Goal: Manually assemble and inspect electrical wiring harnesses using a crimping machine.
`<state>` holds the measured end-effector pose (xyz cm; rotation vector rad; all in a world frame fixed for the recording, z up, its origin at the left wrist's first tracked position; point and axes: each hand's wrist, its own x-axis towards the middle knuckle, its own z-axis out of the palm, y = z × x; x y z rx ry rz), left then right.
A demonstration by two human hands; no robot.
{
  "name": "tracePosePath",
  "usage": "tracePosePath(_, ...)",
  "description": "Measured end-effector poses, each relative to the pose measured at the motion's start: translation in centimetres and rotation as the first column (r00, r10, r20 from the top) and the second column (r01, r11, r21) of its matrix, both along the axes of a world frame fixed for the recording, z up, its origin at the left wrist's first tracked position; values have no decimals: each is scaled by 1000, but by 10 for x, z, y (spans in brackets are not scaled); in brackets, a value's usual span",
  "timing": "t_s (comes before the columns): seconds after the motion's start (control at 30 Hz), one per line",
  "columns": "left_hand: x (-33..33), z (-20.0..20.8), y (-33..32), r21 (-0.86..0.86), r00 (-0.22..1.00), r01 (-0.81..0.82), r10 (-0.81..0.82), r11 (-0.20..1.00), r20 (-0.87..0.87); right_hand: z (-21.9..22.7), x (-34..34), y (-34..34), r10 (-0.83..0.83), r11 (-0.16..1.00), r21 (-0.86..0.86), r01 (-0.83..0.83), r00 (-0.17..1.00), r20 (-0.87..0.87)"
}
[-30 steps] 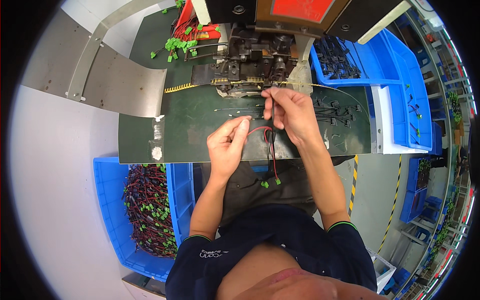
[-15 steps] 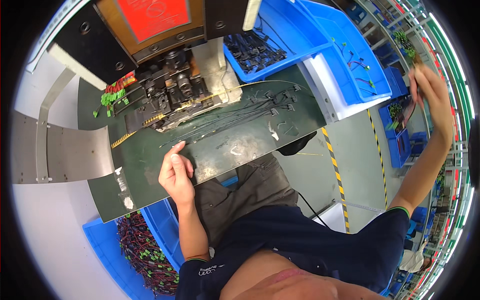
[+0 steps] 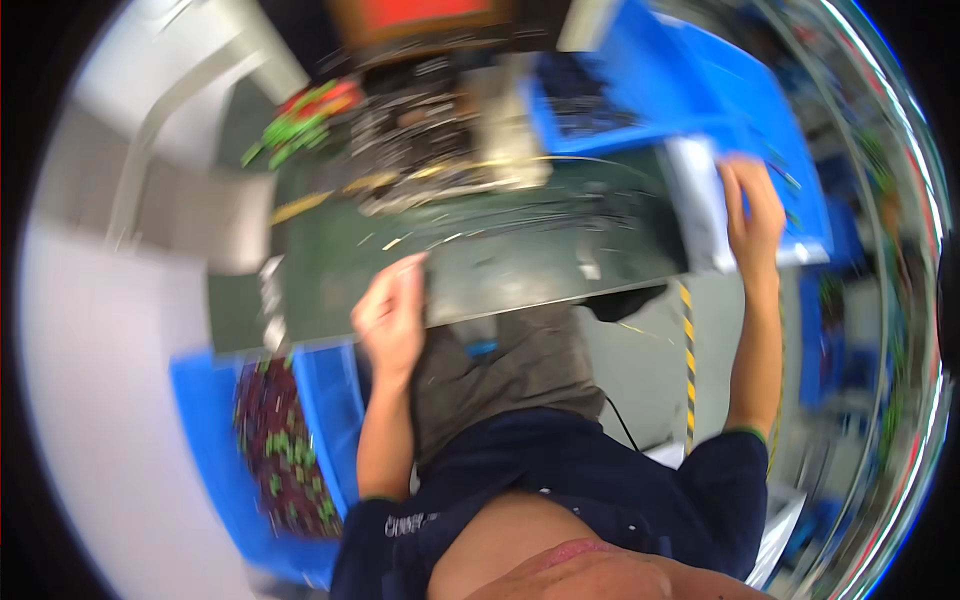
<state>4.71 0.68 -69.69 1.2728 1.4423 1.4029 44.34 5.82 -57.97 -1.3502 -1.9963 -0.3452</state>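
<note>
though blurred, left hand (image 3: 392, 312) near wires (image 3: 540, 220)

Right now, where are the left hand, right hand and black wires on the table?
Left hand (image 3: 392, 318), head view, middle of the hand.
Right hand (image 3: 757, 214), head view, middle of the hand.
Black wires (image 3: 545, 221), head view, middle of the bunch.

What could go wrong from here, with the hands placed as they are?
Loose dark wires lie on the green table near the left hand; a careless sweep might scatter them. The right hand appears close to the blue tray at the right, so it could perhaps bump the tray's edge.
</note>
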Motion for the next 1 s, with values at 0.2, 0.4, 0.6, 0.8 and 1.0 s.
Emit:
tracePosePath(0.2,1,-12,-29,344,952,185,-80,921,-296,-91,-97,-21,369,899,-203,-389,920,-131)
tracePosePath(0.4,-107,-8,-117,92,688,-440,401,893,-606,-104,-106,-12,339,917,-197,-348,937,-77)
tracePosePath(0.6,-263,-58,-200,-271,452,-830,303,488,-839,-108,-103,-6,371,910,-185,-370,928,-33)
tracePosePath(0.8,-264,-98,-210,-282,384,-832,128,478,-914,-110,-105,-8,366,916,-164,-366,930,-33)
tracePosePath(1.0,-254,-89,-205,-196,435,-840,411,506,-801,-109,-105,-10,342,923,-180,-341,939,-22)
